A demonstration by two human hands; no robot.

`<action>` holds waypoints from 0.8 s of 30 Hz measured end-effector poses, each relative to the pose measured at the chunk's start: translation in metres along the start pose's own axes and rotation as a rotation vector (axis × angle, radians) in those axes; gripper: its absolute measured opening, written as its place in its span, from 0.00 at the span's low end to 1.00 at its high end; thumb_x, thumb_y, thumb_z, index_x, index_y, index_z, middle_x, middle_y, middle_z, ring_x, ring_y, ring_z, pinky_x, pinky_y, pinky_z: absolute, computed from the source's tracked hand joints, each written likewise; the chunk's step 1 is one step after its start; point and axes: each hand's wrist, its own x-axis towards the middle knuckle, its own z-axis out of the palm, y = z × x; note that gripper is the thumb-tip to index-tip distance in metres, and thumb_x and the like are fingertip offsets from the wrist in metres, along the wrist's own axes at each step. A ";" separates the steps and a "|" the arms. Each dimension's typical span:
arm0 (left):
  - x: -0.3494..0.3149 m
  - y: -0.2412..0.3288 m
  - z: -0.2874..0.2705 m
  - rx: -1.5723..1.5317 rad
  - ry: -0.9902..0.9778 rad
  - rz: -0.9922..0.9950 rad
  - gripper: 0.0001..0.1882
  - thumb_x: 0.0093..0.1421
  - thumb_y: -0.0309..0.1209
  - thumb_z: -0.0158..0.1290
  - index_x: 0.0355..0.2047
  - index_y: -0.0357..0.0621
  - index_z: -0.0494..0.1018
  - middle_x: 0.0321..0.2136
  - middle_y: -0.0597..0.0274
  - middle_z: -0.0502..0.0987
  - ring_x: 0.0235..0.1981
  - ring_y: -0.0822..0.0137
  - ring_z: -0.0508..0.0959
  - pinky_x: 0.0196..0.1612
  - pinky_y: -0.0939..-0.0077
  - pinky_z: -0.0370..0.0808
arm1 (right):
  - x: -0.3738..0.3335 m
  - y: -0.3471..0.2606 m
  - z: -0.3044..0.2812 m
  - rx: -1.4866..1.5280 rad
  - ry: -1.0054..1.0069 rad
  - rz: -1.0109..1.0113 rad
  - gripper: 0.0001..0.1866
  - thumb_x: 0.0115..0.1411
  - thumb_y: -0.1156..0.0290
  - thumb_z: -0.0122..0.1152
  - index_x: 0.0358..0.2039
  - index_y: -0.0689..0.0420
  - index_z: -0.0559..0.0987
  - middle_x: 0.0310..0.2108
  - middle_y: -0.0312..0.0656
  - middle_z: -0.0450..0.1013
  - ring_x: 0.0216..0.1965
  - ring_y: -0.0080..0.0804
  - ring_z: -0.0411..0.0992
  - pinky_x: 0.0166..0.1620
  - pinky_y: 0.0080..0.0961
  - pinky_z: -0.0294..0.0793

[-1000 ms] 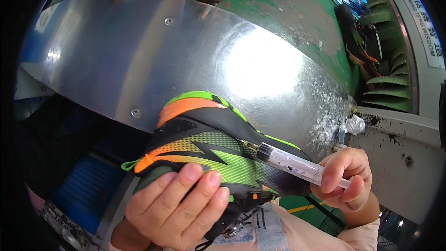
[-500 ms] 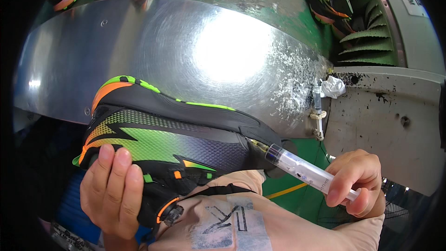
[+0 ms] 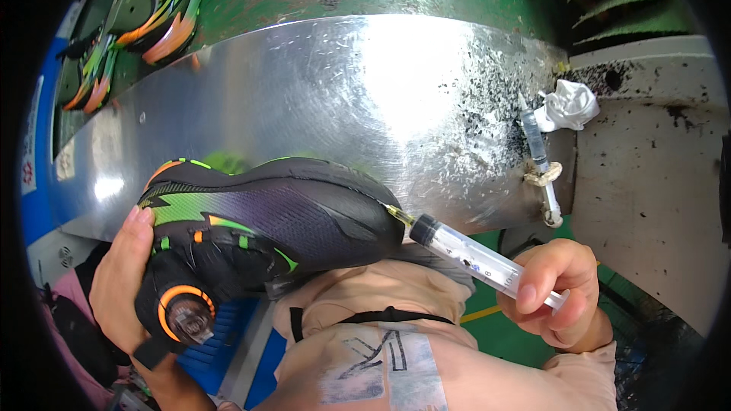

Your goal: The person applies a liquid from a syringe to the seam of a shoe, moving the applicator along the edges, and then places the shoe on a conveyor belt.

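A black sports shoe with green, orange and purple sides is tilted over, its sole turned toward the metal plate. My left hand grips it at the heel end, the palm and some fingers hidden behind the shoe. Between the fingers and thumb of my right hand is a clear plastic syringe, closed around its plunger end. The syringe's yellowish needle tip meets the seam between upper and sole near the toe. A round dial with an orange ring sits on the shoe's top.
A shiny metal plate spans the bench. On its right edge lie a second syringe and a crumpled white tissue. More shoes stand on the green belt at upper left. Dark strips hang at upper right.
The shoe has turned in my left hand, showing more of its toe and the dial. The syringe tip has moved left and up, toward the toe. My view has shifted, revealing more shoes at upper left.
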 end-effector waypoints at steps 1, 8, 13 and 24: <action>0.011 0.001 -0.002 0.015 -0.007 0.037 0.28 0.47 0.32 0.62 0.49 0.33 0.72 0.44 0.48 0.78 0.46 0.54 0.78 0.52 0.67 0.71 | 0.000 0.004 -0.003 0.038 0.013 0.001 0.30 0.60 0.47 0.55 0.41 0.68 0.74 0.26 0.38 0.73 0.21 0.15 0.65 0.24 0.13 0.62; 0.083 -0.007 0.003 0.235 -0.253 0.106 0.43 0.22 0.50 0.73 0.40 0.44 0.73 0.35 0.62 0.75 0.38 0.58 0.72 0.45 0.67 0.66 | 0.007 0.038 -0.019 0.372 0.132 -0.083 0.28 0.62 0.53 0.55 0.47 0.68 0.69 0.33 0.39 0.69 0.27 0.13 0.62 0.30 0.13 0.61; 0.072 0.018 -0.014 0.202 -0.342 -0.172 0.45 0.21 0.53 0.73 0.39 0.43 0.72 0.31 0.62 0.73 0.37 0.58 0.67 0.46 0.66 0.62 | 0.010 0.050 -0.036 0.223 0.027 -0.233 0.22 0.61 0.58 0.60 0.45 0.65 0.74 0.29 0.36 0.72 0.21 0.13 0.60 0.24 0.14 0.59; 0.061 0.071 -0.011 0.014 -0.294 -0.416 0.42 0.33 0.52 0.72 0.38 0.30 0.70 0.30 0.55 0.75 0.31 0.59 0.75 0.39 0.69 0.70 | 0.010 0.049 -0.032 0.006 0.074 -0.294 0.19 0.60 0.59 0.60 0.42 0.63 0.75 0.31 0.38 0.74 0.19 0.16 0.62 0.22 0.15 0.59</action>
